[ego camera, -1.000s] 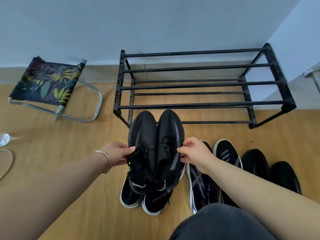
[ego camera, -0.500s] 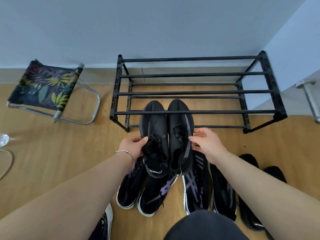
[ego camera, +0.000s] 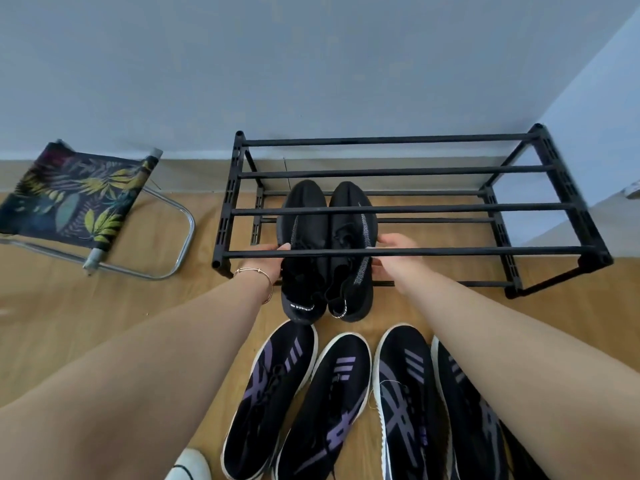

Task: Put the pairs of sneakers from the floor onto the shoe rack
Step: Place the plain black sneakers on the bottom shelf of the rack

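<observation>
The pair of black knit slip-on sneakers sits at twelve o'clock from the viewer, toes pointing away under the bars of the black metal-and-plastic shoe rack, heels sticking out past the rack's front bar toward six o'clock; each heel carries a small pull tab with white lettering, too small to read; whether the soles rest on the lower tier cannot be told. The left hand grips the outer side of the left shoe at nine o'clock of the pair, fingers curled around the upper and partly behind the front bar, a thin gold bracelet on the wrist; the right hand holds the outer side of the right shoe at three o'clock, thumb on top, fingers closed against the grey-striped knit; both forearms reach forward, bare and nearly straight.

At six o'clock on the light wooden floor lie four black sneakers with purple stripes and white soles, toes toward the rack, the rightmost one partly hidden by the right forearm; the three purple bars on each toe are a logo-like mark, with no readable name. A white shoe toe peeks in at seven o'clock. At ten o'clock stands a folding stool with a leaf-printed fabric seat and chrome tube frame, against the pale blue wall.
</observation>
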A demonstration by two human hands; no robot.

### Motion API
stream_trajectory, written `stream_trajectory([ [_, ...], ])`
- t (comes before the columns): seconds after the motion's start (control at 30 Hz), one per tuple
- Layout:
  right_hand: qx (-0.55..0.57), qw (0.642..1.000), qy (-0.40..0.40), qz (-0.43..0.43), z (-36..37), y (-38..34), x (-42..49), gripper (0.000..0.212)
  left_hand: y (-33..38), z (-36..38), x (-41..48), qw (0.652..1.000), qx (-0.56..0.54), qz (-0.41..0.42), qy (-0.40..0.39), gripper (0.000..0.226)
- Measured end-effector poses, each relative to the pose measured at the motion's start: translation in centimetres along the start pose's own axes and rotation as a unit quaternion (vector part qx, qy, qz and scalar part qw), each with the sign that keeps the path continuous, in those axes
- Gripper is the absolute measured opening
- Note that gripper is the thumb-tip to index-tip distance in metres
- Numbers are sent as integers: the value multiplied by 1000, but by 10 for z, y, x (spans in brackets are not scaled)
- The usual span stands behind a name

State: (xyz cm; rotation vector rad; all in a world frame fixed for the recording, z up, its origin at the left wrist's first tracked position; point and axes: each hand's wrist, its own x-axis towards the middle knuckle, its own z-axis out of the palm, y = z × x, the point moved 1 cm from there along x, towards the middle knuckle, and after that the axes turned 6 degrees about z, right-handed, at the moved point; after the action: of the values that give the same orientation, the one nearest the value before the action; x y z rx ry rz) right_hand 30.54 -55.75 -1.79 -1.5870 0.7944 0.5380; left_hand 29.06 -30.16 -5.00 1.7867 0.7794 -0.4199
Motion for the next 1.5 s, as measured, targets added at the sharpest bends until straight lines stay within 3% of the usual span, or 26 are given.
stream_trajectory([
  [0.1,-37,999,10,-8,9,-5,7,44,5,-2,3,999,-28,23,21,28],
  [0.2,-74,997,31,-22,15,-5,17,56,15,2,-9,997,-58,27,40,30],
  [0.37,-42,997,58,1,16,13,18,44,14,8,-19,994,-65,24,85,31],
  [0.47,-32,999,34,-12,19,25,14,36,9,9,-18,996,-52,38,63,34],
  [0.73,-10,999,-18,-44,26,24,16,53,2,10,-8,994,-65,79,31,40],
  [0.97,-66,996,-7,-65,41,19,19,55,5,7,-3,994,-30,101,3,50],
  [1.4,-118,990,8,-83,44,14,20,52,14,2,8,992,45,120,4,50],
  [1.5,-172,981,14,-91,43,9,19,54,16,1,8,990,72,122,5,48],
])
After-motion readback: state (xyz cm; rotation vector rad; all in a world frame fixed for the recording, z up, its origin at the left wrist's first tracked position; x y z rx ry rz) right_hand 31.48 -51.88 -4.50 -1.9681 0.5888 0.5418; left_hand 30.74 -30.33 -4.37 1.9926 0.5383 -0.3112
